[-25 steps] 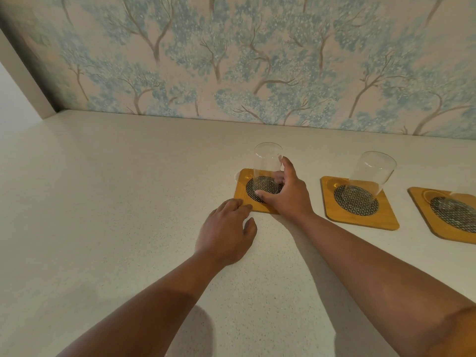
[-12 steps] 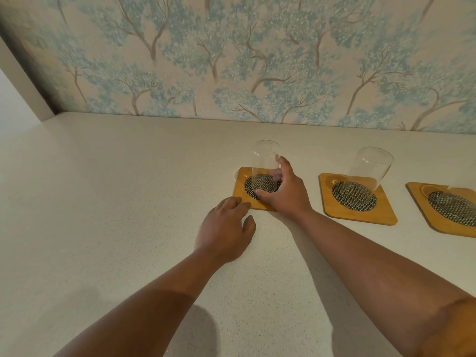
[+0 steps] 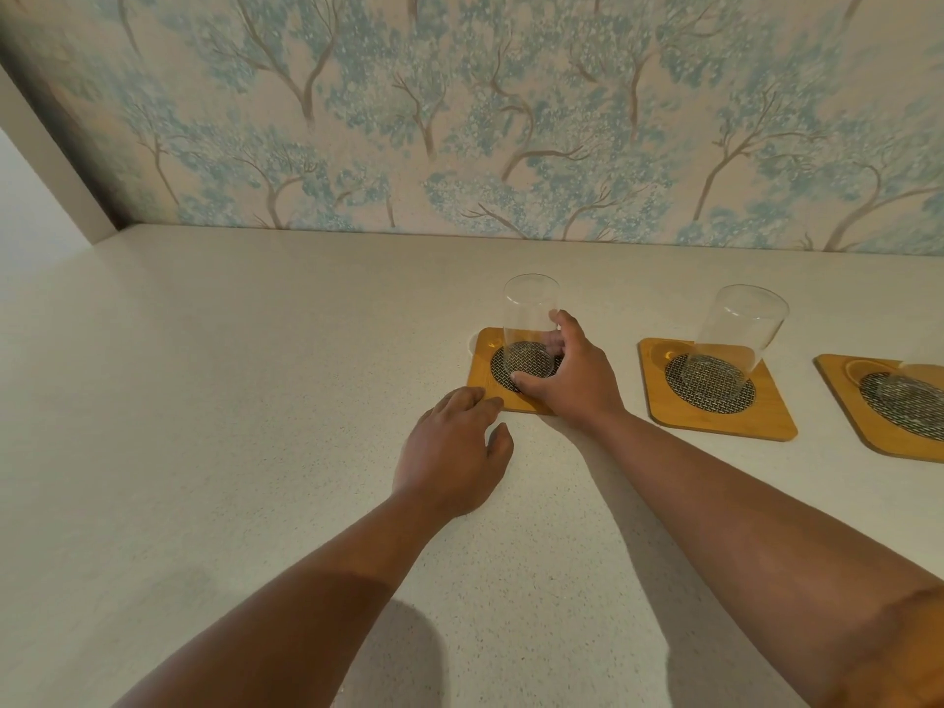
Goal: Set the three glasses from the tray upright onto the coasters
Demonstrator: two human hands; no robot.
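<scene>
Three square wooden coasters with dark mesh centres lie in a row on the white counter. On the left coaster a clear glass stands upright, and my right hand grips it near the base. My left hand rests flat on the counter, fingertips touching that coaster's front edge. A second glass stands upright on the middle coaster. The right coaster is cut by the frame edge; a glass base seems to sit on it, mostly out of view.
The speckled white counter runs back to a wall with blue tree wallpaper. A white side panel closes off the far left corner. No tray is in view.
Hardly anything has moved. The view has shifted slightly, and both hands stay where they were, the right still around the left glass.
</scene>
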